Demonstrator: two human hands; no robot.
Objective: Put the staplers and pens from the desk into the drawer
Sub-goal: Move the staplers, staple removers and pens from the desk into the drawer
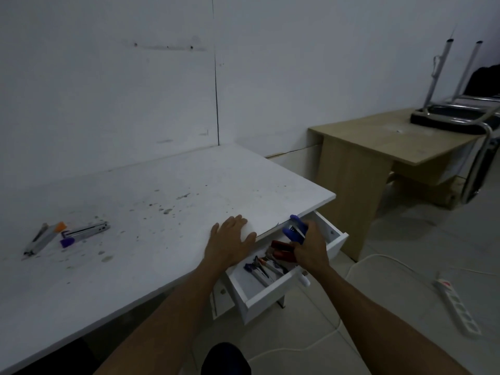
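Right hand [311,250] clenched on blue stapler [296,230], held above open drawer [270,293], just outboard of white desk [135,212] front edge. Below the grip: red stapler [282,251] and pens [259,269] already in the drawer, bare floor toward near-left corner. Left hand [230,239] flat, released, palm down on desk edge just left of the grip. Far left of the grip on desktop: silver stapler [86,230], orange-capped marker [44,238], purple-capped marker [67,242]. Right of the grip: clear floor, power strip [457,307], wooden desk [378,147].
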